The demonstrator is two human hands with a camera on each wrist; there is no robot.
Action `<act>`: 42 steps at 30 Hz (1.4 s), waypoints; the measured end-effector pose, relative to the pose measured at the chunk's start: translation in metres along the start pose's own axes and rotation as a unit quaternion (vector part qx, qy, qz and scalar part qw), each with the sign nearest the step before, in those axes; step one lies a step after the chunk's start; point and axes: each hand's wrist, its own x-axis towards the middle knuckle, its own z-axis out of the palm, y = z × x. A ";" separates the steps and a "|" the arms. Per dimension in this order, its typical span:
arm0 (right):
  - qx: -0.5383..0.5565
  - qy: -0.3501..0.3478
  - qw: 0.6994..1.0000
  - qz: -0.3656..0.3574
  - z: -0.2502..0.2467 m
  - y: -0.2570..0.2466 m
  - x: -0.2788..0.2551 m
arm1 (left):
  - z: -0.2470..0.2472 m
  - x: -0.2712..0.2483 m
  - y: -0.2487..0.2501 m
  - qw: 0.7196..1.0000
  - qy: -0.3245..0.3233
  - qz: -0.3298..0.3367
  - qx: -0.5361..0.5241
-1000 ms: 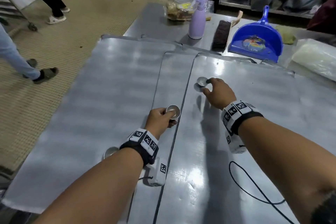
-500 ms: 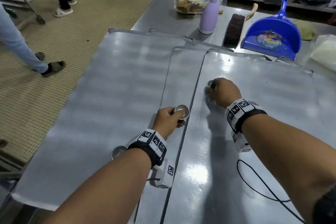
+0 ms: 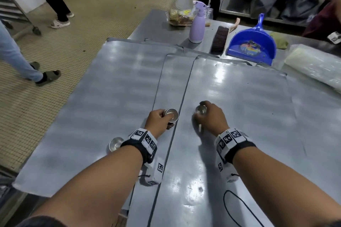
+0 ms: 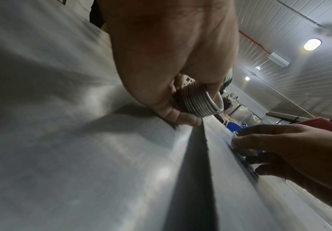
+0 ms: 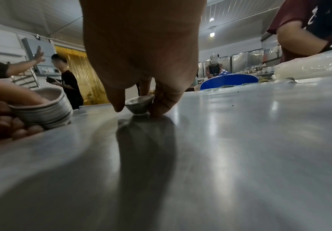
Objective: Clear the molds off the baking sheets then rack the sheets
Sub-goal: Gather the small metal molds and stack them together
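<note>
My left hand [image 3: 160, 120] grips a stack of small metal molds [image 3: 172, 114] nested together, held low over the middle baking sheet [image 3: 171, 83]; the stack's ribbed rims show in the left wrist view [image 4: 198, 101] and in the right wrist view [image 5: 42, 107]. My right hand [image 3: 210, 116] pinches a single small metal mold [image 3: 200, 110] that stands on the right baking sheet [image 3: 239, 107], thumb and fingers around it [image 5: 139, 104]. One more mold [image 3: 115, 143] sits on the left baking sheet [image 3: 101, 101], just left of my left wrist.
At the back of the table stand a lilac spray bottle [image 3: 197, 24], a brush [image 3: 219, 39], a blue dustpan [image 3: 252, 44] and a plastic-wrapped bundle [image 3: 313, 66]. A black cable [image 3: 238, 206] lies on the right sheet. People walk on the tiled floor at left, near a wheeled rack [image 3: 13, 9].
My right hand has drawn the single mold back toward me and toward the left hand's stack. The left hand has stayed put with its stack.
</note>
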 end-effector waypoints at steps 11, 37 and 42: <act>0.107 0.029 0.983 -0.145 0.007 -0.055 -0.079 | -0.017 -0.053 0.002 0.993 0.042 -0.041 -0.102; 0.115 0.036 0.988 -0.095 0.061 -0.111 -0.115 | -0.165 -0.062 0.028 0.960 0.022 0.142 0.239; 0.113 0.051 0.991 -0.050 0.064 -0.107 -0.124 | -0.191 -0.062 0.020 0.875 -0.175 0.109 0.438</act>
